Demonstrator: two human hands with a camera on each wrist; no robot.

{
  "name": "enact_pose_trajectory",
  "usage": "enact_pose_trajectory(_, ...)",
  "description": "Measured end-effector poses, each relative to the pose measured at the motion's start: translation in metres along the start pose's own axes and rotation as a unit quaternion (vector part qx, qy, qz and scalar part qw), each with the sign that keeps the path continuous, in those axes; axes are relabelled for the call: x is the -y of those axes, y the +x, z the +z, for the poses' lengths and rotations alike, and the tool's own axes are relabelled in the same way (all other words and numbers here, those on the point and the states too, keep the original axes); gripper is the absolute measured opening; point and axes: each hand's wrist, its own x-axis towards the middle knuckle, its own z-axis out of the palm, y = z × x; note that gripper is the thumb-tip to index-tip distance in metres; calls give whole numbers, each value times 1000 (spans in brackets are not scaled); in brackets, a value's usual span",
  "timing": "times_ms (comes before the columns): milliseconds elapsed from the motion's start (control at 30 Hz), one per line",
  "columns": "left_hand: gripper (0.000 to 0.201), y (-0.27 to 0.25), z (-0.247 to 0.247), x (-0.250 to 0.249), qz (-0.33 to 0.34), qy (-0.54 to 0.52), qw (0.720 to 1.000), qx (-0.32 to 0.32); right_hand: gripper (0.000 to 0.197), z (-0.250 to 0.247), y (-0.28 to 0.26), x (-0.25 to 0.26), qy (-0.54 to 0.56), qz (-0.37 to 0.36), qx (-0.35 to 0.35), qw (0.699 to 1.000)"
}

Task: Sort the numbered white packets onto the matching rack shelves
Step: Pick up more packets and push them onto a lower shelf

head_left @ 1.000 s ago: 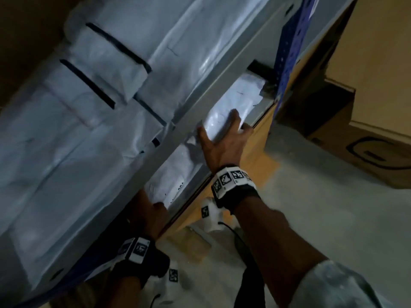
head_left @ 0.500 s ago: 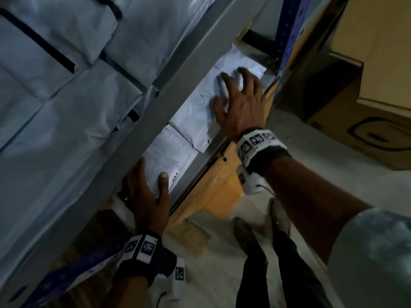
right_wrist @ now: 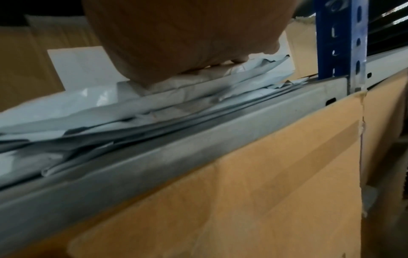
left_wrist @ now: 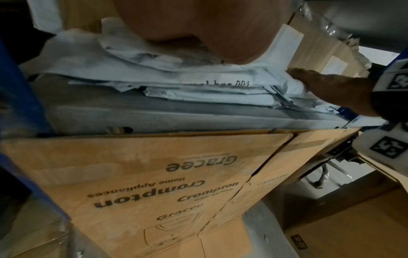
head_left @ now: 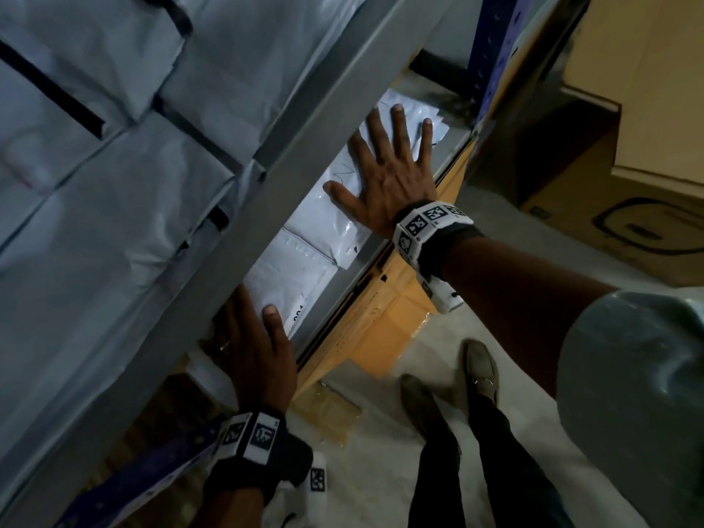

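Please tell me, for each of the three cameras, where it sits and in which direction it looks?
Head: looks down from above at both hands, the left hand and right hand, spread on white packets; legs and shoes show.
Left wrist: low under the palm, facing the shelf edge and cartons.
Right wrist: the same, beside the blue post.
Both wrist views share the packet stack and shelf edge.

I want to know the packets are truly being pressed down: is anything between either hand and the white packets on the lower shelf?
Nothing visible: the right hand lies flat on the white packets, and the left hand rests on them too.
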Motion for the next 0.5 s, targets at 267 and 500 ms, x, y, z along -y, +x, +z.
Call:
enact_pose_trajectory(267,60,4,5,7,24,4,999,21,93,14,2,1,2,6,12,1000)
enact_pose_trajectory(500,61,1,3,2,-4,55,998,13,100,13,8,10,6,6,-14,1000)
